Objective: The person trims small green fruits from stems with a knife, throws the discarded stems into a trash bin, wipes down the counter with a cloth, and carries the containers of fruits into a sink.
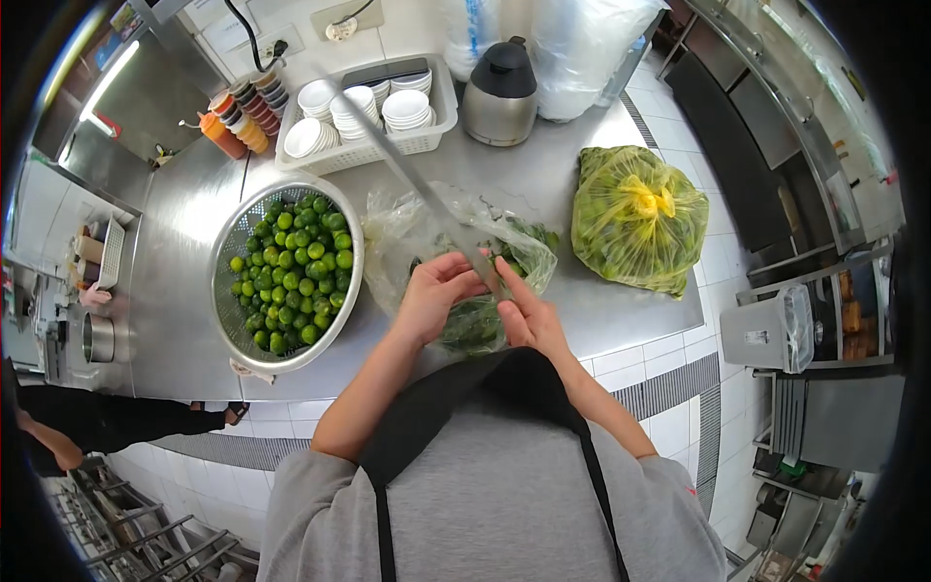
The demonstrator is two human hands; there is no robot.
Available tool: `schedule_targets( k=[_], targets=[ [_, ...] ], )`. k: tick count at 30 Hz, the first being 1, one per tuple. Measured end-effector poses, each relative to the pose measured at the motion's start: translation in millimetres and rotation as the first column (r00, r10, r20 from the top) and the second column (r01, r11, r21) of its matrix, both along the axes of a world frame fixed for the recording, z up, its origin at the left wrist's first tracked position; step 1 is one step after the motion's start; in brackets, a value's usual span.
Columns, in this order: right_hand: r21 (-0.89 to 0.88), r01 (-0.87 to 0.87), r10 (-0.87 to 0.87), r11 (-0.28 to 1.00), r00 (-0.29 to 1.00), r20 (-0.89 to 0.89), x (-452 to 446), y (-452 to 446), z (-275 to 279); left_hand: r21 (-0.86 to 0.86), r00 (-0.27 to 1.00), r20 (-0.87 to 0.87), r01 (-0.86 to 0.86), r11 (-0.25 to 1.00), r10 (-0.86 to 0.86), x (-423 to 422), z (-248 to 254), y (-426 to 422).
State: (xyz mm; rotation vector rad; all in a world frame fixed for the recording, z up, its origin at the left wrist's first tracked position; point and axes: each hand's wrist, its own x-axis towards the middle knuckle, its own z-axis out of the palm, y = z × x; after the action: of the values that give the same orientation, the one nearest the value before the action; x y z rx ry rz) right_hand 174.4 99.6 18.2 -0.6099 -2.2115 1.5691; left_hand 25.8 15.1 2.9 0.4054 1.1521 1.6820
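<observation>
My left hand and my right hand meet above an opened clear plastic bag on the steel counter. Dark green leaves show in and around the bag. Both hands have bent fingers brought close together at the tips. What they pinch is hidden or too small to name. A long grey strip slants across the view and ends at my fingers; I cannot tell whether it is held or only hangs in front. To the left stands a perforated metal colander heaped with small green limes.
A tied yellowish bag of greens lies at the right. Behind are a white basket of small white cups, a steel jug, and an orange squeeze bottle. At left, a person in black stands near the counter.
</observation>
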Motion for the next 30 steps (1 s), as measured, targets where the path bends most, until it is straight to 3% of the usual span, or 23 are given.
schedule_targets(
  k=[3, 6, 9, 13, 15, 21, 24, 30],
  targets=[
    [0.126, -0.009, 0.011, 0.992, 1.0, -0.016, -5, -3, 3, 0.008, 0.998, -0.039, -0.048, 0.999, 0.048, 2, -2, -3],
    [0.043, -0.025, 0.023, 0.999, 0.998, 0.053, -5, -3, 11, 0.068, 0.99, -0.116, -0.069, 0.995, 0.077, 2, -5, -5],
    [0.031, 0.001, -0.001, 1.0, 1.0, -0.003, -7, -4, 2, 0.085, 0.975, -0.188, -0.1, 0.991, 0.115, 1, -11, -7],
    [-0.309, 0.077, -0.079, 0.948, 0.997, 0.008, -10, 5, -15, 0.129, 0.976, -0.159, -0.126, 0.984, 0.146, 6, 6, -9],
    [-0.456, 0.022, -0.014, 0.889, 1.0, 0.021, -5, 8, -7, 0.101, 0.982, -0.076, -0.166, 0.981, 0.174, -1, -3, -8],
    [-0.204, -0.018, 0.013, 0.979, 1.0, -0.024, -10, -4, -6, 0.086, 0.988, -0.013, -0.155, 0.984, 0.157, -3, -16, -4],
    [-0.24, -0.011, 0.011, 0.971, 1.0, -0.002, -10, -4, -6, 0.103, 0.988, -0.004, -0.152, 0.983, 0.153, -2, -15, -4],
    [-0.122, 0.016, -0.017, 0.992, 1.0, -0.005, -12, -5, -7, 0.132, 0.983, -0.095, -0.146, 0.98, 0.159, 2, -7, -4]
  ],
)
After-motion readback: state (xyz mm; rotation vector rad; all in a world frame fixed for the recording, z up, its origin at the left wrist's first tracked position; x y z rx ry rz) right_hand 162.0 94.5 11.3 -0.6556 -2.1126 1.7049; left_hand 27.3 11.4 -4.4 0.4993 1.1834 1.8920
